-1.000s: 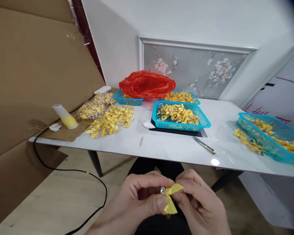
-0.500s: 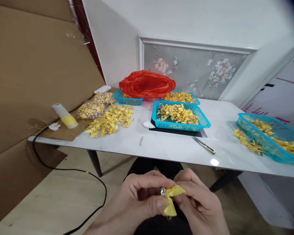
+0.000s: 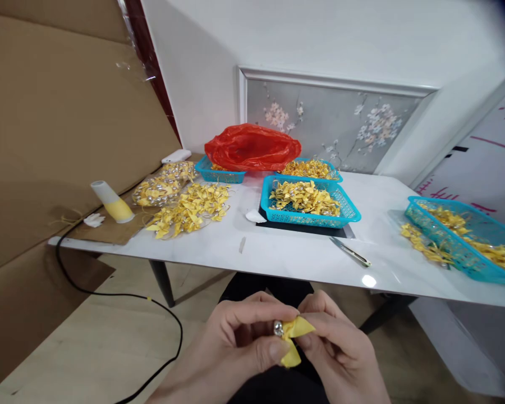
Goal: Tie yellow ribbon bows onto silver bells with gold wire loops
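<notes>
Compared with half a second ago, little has changed: the yellow ribbon bow point(image 3: 293, 330) and its silver bell point(image 3: 278, 328) sit in nearly the same spot, but the thin loop that showed below the bow's lower tail is now hardly visible. The table point(image 3: 219, 247) appears slightly lower in view. The left hand point(image 3: 225, 339) reaches in from the lower left, index finger stretched over the top and thumb below, in a narrow pinch on the bow, with the bell between them. The right hand point(image 3: 351, 342) is curled, its thumb and index fingertips against the bow's right side; I cannot tell what they pinch. The bow is above the dark-trousered lap, near the table's front edge
</notes>
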Tool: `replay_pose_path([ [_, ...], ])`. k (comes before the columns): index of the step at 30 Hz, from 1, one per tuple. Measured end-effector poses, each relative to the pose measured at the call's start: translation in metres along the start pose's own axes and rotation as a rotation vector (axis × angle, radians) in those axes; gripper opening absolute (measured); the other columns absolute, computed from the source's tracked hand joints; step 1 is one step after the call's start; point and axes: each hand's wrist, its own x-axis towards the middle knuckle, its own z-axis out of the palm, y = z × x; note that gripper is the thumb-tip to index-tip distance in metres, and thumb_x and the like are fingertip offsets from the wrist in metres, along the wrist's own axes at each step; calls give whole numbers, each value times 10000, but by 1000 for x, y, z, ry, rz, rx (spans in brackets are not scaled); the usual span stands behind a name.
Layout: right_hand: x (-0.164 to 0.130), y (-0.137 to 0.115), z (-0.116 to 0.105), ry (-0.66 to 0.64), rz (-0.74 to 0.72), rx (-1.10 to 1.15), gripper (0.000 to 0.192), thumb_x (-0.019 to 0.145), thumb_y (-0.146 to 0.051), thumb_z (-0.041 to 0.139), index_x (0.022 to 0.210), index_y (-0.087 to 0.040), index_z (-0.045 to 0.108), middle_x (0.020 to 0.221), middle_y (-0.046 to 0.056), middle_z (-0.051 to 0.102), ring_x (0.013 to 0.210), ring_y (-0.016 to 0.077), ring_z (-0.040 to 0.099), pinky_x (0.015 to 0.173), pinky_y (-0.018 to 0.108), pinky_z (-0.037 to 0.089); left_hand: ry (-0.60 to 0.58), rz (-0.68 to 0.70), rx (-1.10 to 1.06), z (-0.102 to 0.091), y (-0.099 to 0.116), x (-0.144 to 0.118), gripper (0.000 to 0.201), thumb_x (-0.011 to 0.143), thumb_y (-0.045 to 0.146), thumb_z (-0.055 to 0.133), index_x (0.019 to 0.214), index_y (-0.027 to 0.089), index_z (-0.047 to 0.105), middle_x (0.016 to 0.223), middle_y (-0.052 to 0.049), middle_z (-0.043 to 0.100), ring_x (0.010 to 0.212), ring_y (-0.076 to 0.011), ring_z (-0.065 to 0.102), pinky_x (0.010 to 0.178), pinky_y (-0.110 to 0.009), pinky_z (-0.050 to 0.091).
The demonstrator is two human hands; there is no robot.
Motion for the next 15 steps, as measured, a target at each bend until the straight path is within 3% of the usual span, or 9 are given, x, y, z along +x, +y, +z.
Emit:
replay_pose_path([
  [4,1,0,-1,-6,-72,-89,286,940,-96,519,1064,-296,681,807,12,510,739,154,540,580,257,442,110,-39,-55,4,4,-2,201,701,260,847,874,234,750,791,17,672,757,-127,573,689,-215,448],
  [8,-1,-4,8,149,-98,-107,208,925,-90,539,965,-250,666,799,15,503,676,138,516,525,251,395,203,-26,13,6,7,-2,164,682,241,855,781,201,731,747,24,676,703,-108,563,646,-192,437],
  [15,-2,-10,22,297,-94,-130,185,915,-115,558,917,-246,689,774,16,508,669,147,523,530,269,389,169,-78,-5,2,1,0,220,637,242,884,815,188,766,759,8,703,724,-124,597,675,-213,463],
])
